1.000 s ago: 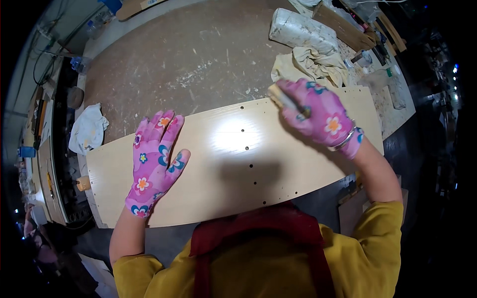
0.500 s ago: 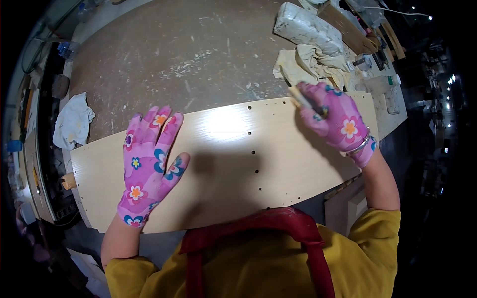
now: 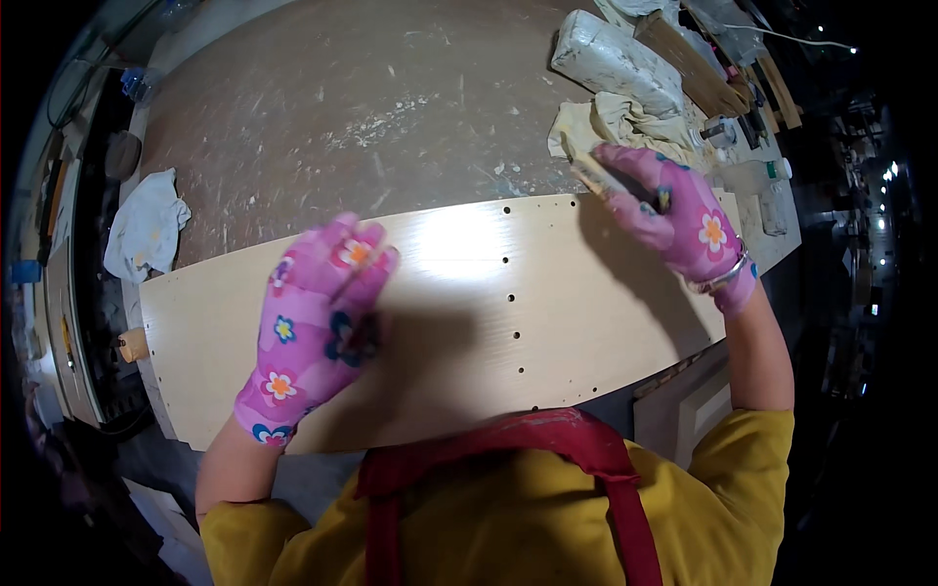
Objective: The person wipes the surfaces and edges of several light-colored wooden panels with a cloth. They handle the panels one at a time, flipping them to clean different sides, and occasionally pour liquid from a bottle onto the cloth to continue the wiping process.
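A long pale wood-grain board (image 3: 449, 332) with rows of dark holes lies across the table before me. My left hand (image 3: 318, 313), in a pink flowered glove, is over the left part of the board. Its fingers are a little bent, apart and blurred by motion, with nothing seen in them. My right hand (image 3: 684, 210), gloved alike, is closed on a small flat tool (image 3: 592, 176) with a pale wood-coloured edge and a dark part. Its exact kind is hidden by the fingers. This hand hangs above the board's far right edge, casting a shadow on it.
Beyond the board stretches a brown worktable (image 3: 322, 117) with pale paint specks. A cream cloth (image 3: 635, 122), a white wrapped block (image 3: 616, 61), a wooden piece (image 3: 689, 68) and clear bottles (image 3: 747, 176) crowd the right. At the left lies a white rag (image 3: 147, 230).
My left hand has shifted right, its fingers bending from a flat spread. My right hand, still holding the tool, has moved slightly right and away from me.
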Motion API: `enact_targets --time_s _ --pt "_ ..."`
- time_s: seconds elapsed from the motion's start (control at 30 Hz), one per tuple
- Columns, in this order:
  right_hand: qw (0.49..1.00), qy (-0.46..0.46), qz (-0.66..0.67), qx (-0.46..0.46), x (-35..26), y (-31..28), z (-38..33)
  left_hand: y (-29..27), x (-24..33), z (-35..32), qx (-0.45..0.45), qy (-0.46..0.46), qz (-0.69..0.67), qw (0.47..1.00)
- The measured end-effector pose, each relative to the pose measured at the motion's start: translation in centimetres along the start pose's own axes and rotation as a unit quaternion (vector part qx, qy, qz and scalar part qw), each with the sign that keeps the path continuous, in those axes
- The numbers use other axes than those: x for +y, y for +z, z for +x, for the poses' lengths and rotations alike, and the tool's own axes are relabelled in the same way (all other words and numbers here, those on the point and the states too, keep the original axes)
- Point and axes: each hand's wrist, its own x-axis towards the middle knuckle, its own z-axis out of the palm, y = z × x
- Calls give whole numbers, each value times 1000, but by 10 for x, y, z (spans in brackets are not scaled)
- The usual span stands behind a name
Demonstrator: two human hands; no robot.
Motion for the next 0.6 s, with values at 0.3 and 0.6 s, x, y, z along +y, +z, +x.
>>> enact_targets --time_s 0.3,0.6 --pt "998 -58 -38 -11 -29 25 8 6 3 -9 6 87 -86 992" --pt "992 -58 -102 39 -44 40 -7 0 21 0 -53 61 -21 997"
